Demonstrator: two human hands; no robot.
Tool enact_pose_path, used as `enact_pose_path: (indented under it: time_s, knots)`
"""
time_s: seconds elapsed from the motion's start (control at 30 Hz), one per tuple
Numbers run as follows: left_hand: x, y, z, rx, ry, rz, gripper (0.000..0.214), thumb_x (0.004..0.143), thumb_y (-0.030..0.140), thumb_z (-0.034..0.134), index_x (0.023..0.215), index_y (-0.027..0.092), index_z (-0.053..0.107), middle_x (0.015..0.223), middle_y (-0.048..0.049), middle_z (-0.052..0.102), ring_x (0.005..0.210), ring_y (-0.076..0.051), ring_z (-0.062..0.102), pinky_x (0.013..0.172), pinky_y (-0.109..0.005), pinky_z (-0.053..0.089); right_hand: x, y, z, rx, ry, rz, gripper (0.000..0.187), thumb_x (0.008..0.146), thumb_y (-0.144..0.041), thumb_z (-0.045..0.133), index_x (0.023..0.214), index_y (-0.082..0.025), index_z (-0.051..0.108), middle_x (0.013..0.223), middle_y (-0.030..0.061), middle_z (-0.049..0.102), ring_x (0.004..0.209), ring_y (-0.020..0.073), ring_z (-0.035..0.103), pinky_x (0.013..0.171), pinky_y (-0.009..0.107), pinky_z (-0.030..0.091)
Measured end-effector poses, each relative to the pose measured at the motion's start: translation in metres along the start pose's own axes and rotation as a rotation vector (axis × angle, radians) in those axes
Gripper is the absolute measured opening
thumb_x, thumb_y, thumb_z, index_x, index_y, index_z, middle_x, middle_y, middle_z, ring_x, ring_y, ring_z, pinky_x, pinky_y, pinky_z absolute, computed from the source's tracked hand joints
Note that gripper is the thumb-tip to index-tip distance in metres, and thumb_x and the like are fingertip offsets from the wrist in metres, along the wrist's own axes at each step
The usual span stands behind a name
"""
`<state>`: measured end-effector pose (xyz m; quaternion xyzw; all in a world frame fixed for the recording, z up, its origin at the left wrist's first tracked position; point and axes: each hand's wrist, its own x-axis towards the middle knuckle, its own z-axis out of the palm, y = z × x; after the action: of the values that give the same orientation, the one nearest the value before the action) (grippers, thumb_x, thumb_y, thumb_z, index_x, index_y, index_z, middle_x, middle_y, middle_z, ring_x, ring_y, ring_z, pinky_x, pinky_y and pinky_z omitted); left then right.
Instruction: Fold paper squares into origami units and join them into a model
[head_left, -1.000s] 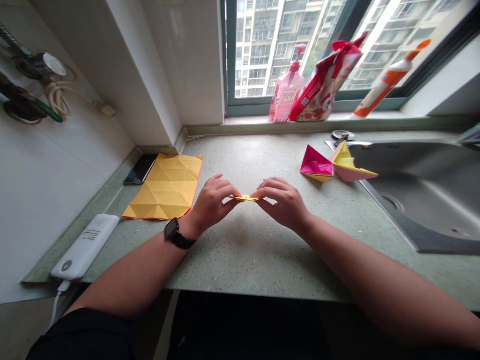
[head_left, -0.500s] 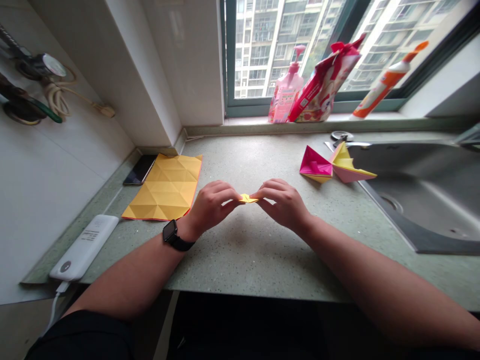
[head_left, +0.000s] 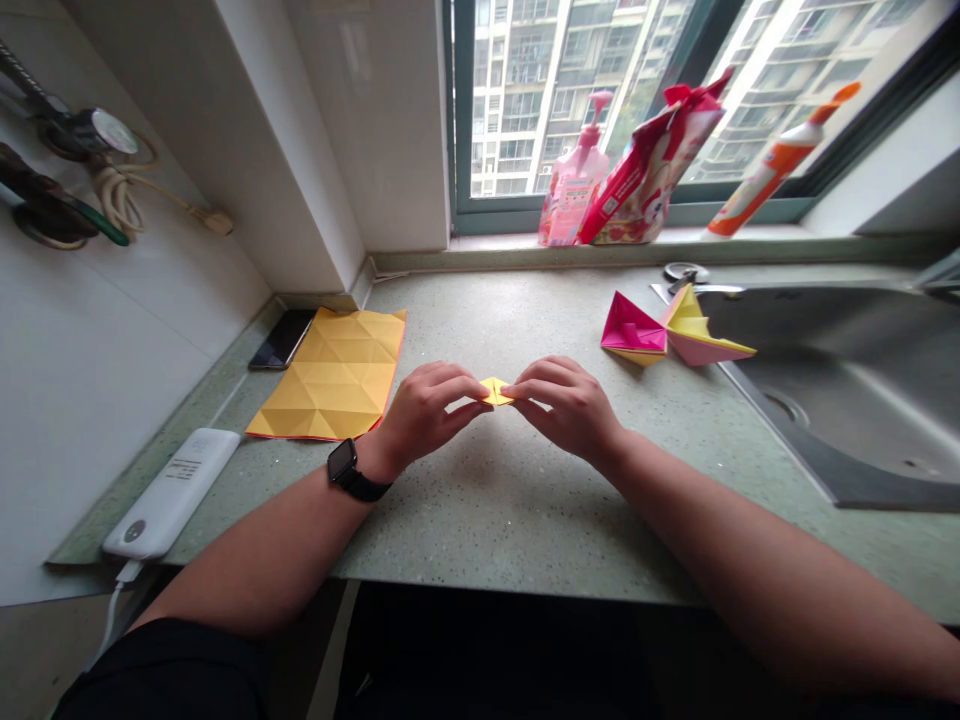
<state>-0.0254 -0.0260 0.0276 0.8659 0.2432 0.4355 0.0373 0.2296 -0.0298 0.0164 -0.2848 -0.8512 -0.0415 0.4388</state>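
- The person's left hand [head_left: 431,405], with a black rectangular wristwatch [head_left: 343,461] on its wrist, pinches the left end of a small, folded yellow paper piece [head_left: 496,391] between thumb and fingers.
- The right hand [head_left: 566,405], bare at the wrist, grips the right end of the same piece in a matching pinch.
- The folded piece sits between the two sets of fingertips, over the middle of the speckled grey-green countertop [head_left: 517,530], a dark slit or crease at its centre.
- Beyond the left hand lies a creased golden-yellow paper sheet [head_left: 330,375] with red showing along its edges; a dark, flat phone [head_left: 281,339] lies against its far left side.
- Nearer the front left corner is a white oblong power bank [head_left: 171,492], a white cable [head_left: 112,610] plugged into its near end.
- Past the right hand stand a magenta folded paper shape [head_left: 630,325] and a yellow-and-pink folded paper shape [head_left: 709,338], the latter by the rim of the stainless-steel sink [head_left: 795,445]; whether the two shapes touch cannot be told.
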Motion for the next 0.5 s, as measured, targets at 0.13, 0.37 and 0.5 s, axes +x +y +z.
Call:
enact_pose_path:
  time_s: [0.13, 0.37, 0.5]
  knots:
    - [-0.0006, -0.0004, 0.0000, -0.036, -0.012, -0.019, 0.012, 0.107, 0.031, 0.075, 0.099, 0.023, 0.077, 0.095, -0.0036, 0.080, 0.085, -0.018, 0.073, 0.080, -0.031, 0.056, -0.0001, 0.0003, 0.0013, 0.006, -0.012, 0.001, 0.009, 0.107, -0.029, 0.072, 0.102, -0.029, 0.080, 0.089, 0.0019, 0.080, 0.082, 0.0203, 0.071, 0.078, 0.038, 0.053]
    - [-0.0016, -0.0019, 0.0021, -0.108, -0.047, -0.098, 0.017, 0.106, 0.034, 0.076, 0.094, 0.023, 0.080, 0.094, -0.0048, 0.081, 0.085, -0.019, 0.075, 0.081, -0.032, 0.057, -0.0001, 0.0023, -0.0009, 0.051, -0.007, -0.016, 0.009, 0.106, -0.027, 0.073, 0.106, -0.029, 0.082, 0.092, 0.0025, 0.081, 0.083, 0.0207, 0.072, 0.079, 0.039, 0.054]
    - [-0.0005, -0.0018, 0.0020, -0.205, -0.020, -0.161, 0.012, 0.104, 0.028, 0.078, 0.093, 0.022, 0.080, 0.093, -0.0044, 0.081, 0.086, -0.019, 0.075, 0.081, -0.032, 0.058, 0.0000, 0.0030, -0.0016, 0.108, 0.016, 0.014, 0.009, 0.105, -0.026, 0.074, 0.105, -0.029, 0.082, 0.091, 0.0027, 0.081, 0.080, 0.0201, 0.072, 0.077, 0.038, 0.056]
